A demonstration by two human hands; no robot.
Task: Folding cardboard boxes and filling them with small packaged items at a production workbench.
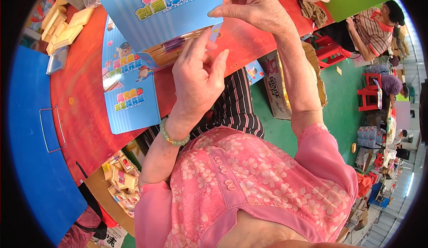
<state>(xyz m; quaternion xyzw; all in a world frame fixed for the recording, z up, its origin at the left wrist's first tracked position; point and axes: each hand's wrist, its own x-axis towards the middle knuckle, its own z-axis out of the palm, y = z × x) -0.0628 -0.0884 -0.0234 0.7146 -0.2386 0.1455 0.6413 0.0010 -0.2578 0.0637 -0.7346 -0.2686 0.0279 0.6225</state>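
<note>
Close in, just above the pink flowered blouse [249, 190], the left hand [196, 76] rises with a green bead bracelet [173, 136] at the wrist, its fingers loosely curled together and their tips pressed to the lower edge of the blue striped card sleeve [165, 11]; whether they pinch a flap there or only rest against it cannot be told. The sleeve lies directly beyond that hand, up and slightly to the left, its long axis running across the view from left to right, tilted a little upward. A bundle of pale sticks [171, 51] shows inside its open lower mouth, touching the left fingertips. The right hand [249, 5] comes over from farther out, thumb and forefinger closed on the sleeve's right-hand edge, so the left hand is the nearer one to the open end. Beside them, flat on the red table [84, 127], lies another blue printed card [127, 92], apart from both hands. Farther left sit pale wooden blocks [62, 25].
</note>
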